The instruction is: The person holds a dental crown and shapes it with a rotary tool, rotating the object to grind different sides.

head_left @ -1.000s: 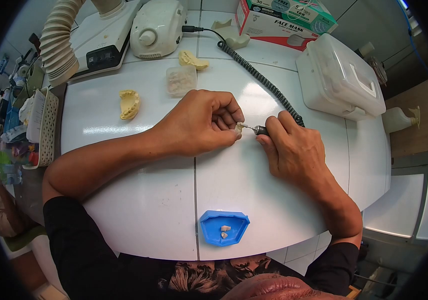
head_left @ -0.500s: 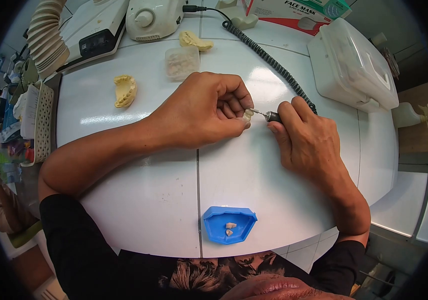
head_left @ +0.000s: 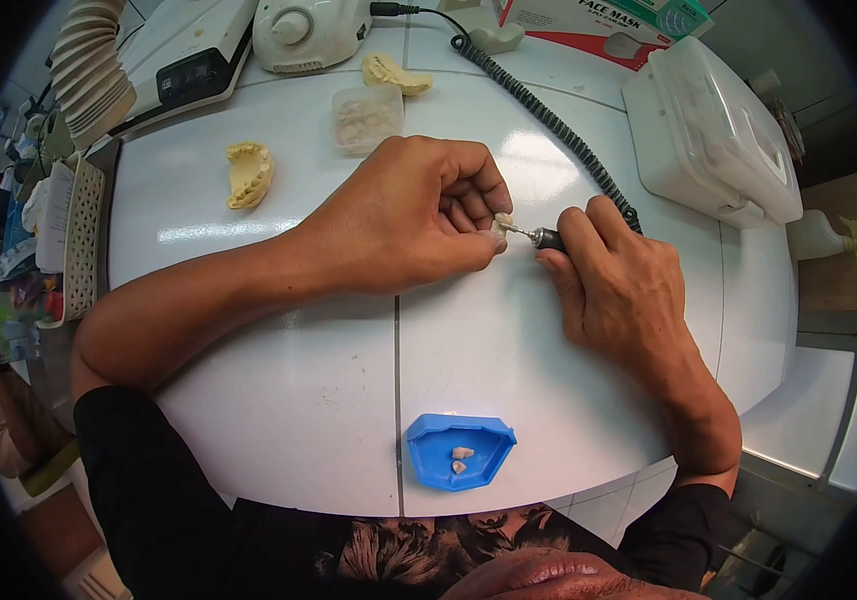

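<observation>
Left hand (head_left: 424,215): grip nearly closed, thumb and fingertips pinching small pale piece (head_left: 501,225) above bench (head_left: 299,420). Right hand (head_left: 624,280): fingers wrapped around rotary handpiece (head_left: 547,239), its thin tip at pale piece; whether touching, cannot tell. Blue tray (head_left: 461,478) on bench near person's body, two small pinkish bits (head_left: 462,453) inside. Clear square container (head_left: 368,122) beyond left hand, holding pale pieces; one yellowish dental cast (head_left: 396,75) just behind it, another (head_left: 250,176) to its left.
</observation>
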`<action>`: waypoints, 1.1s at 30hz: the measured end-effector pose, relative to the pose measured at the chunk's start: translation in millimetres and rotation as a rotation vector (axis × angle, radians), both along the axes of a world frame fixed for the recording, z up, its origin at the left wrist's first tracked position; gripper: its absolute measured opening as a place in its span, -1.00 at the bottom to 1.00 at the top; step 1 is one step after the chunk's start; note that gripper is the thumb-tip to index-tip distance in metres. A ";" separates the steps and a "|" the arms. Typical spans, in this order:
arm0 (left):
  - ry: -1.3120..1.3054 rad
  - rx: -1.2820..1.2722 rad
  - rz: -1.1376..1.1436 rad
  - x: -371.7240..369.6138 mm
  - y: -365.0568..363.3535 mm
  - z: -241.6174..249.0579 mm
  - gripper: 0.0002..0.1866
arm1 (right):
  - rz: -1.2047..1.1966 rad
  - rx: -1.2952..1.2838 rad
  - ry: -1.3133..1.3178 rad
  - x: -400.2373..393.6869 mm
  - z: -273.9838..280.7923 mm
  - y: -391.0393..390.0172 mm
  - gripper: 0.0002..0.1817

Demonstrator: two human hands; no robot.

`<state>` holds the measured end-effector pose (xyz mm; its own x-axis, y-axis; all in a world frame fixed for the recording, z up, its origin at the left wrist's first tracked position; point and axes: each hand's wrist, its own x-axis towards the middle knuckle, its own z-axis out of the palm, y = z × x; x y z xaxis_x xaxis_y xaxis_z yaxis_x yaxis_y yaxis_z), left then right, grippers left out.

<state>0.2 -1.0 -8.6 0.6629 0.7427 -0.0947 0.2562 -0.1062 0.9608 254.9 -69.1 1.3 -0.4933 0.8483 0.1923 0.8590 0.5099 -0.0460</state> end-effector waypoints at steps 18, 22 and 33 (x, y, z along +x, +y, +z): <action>0.044 0.062 0.040 4.1 -2.6 -1.6 -0.73 | -0.017 0.010 -0.022 -2.6 -0.3 0.5 -0.66; 0.046 0.059 0.048 3.7 -2.5 -1.3 -0.74 | -0.015 0.020 -0.015 -3.2 -1.6 -0.1 -0.67; -0.043 -0.039 -0.017 -0.3 0.1 0.5 -0.79 | -0.016 -0.002 0.009 0.2 1.2 1.5 -0.68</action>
